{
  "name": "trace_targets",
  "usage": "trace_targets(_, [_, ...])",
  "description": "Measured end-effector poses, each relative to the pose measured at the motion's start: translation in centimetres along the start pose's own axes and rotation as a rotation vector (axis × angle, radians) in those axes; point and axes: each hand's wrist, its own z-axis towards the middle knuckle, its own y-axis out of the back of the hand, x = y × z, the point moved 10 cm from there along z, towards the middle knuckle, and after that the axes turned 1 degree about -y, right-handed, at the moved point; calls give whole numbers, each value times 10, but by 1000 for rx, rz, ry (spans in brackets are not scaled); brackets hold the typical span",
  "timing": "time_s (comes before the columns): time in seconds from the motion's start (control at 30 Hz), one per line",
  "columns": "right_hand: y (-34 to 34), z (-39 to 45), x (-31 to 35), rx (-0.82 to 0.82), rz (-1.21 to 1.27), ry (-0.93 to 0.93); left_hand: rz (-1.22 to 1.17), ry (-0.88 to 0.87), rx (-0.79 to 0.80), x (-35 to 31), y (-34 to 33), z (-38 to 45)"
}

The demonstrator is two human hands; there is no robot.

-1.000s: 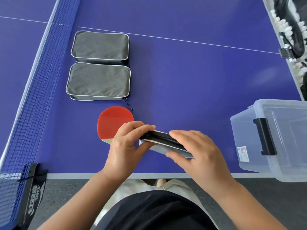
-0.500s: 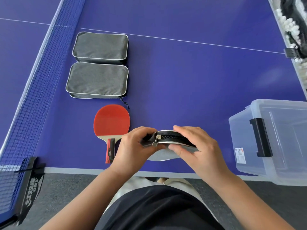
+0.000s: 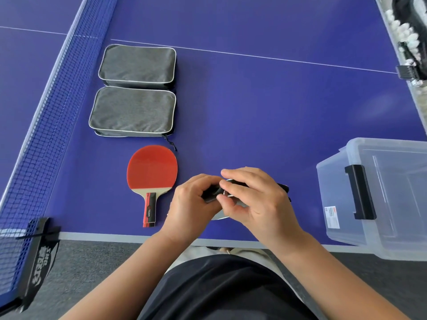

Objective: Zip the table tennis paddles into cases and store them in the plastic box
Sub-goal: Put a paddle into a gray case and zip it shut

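I hold a grey paddle case [image 3: 283, 188] on edge near the table's front edge, mostly hidden by my hands. My left hand [image 3: 193, 204] grips its left end. My right hand [image 3: 256, 199] pinches the zipper pull at that same end. A red paddle [image 3: 152, 168] with a red-and-black handle lies flat just left of my hands. Two more grey cases [image 3: 132, 112] [image 3: 137, 64] lie flat behind the paddle, one beyond the other. The clear plastic box [image 3: 379, 195] with a black latch stands at the right, overhanging the table edge.
The blue net [image 3: 53, 93] runs along the left side, its black clamp [image 3: 38, 255] at the near corner. The blue table [image 3: 265, 107] spreads between the cases and the box. A container of white balls [image 3: 404, 35] sits at the far right.
My right hand has slid left along the case's top to the zipper pull at the left end. The case has shifted slightly right, uncovering the whole red paddle.
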Motion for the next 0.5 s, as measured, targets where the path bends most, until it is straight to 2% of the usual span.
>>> trace_targets(0.33, [31,-8,-46,-161,98,-451,13,39,-59,8,11,8])
trace_targets(0.5, [46,-22,-73,-209,48,-647,-111,167,-84,23,16,11])
